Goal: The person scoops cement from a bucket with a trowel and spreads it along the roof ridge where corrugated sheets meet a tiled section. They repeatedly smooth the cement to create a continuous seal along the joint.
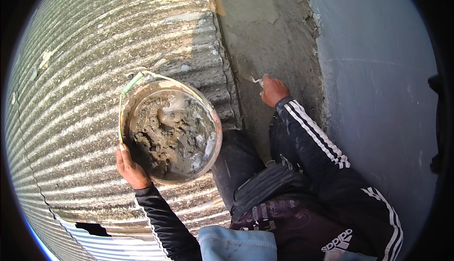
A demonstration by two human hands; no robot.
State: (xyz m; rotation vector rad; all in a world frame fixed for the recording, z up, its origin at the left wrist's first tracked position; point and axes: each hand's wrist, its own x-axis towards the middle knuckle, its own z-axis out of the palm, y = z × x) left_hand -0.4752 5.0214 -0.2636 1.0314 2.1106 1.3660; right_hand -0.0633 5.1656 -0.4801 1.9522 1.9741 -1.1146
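My left hand grips the left side of a round bucket where its pale wire handle with a green grip is attached. The bucket holds lumpy grey wet mortar. My right hand is closed on the handle of a trowel, whose blade is down against the grey cement strip and blends into it, so its edges are hard to make out. The strip runs between corrugated roofing and a blue-grey painted wall.
Weathered corrugated roofing covers the left, with a dark gap near lighter sheeting at lower left. The painted wall stands along the right, with a rough edge beside the cement. My bent leg is below the bucket's right side.
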